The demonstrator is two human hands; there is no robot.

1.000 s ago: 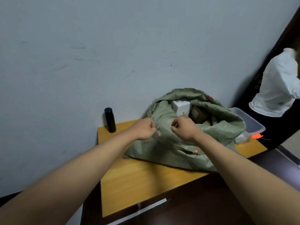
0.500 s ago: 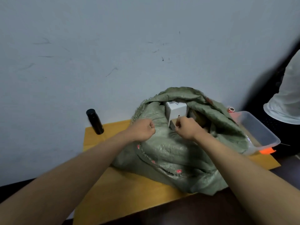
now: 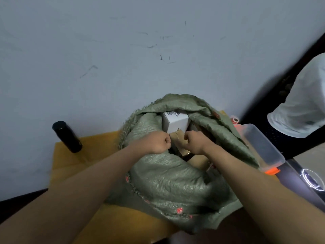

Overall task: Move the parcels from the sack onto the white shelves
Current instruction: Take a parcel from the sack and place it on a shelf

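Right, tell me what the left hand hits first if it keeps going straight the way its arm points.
Most likely the white box standing in the sack mouth, just beyond the left hand; depth is hard to judge from this one view.

both hands (image 3: 159, 143) gripping green sack (image 3: 175, 180) mouth, white parcel (image 3: 175, 121) inside

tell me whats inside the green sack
A white box with a printed label stands at the back of the green sack. Brown cardboard parcels lie in front of it. Anything deeper is covered by the sack's folds and both hands.
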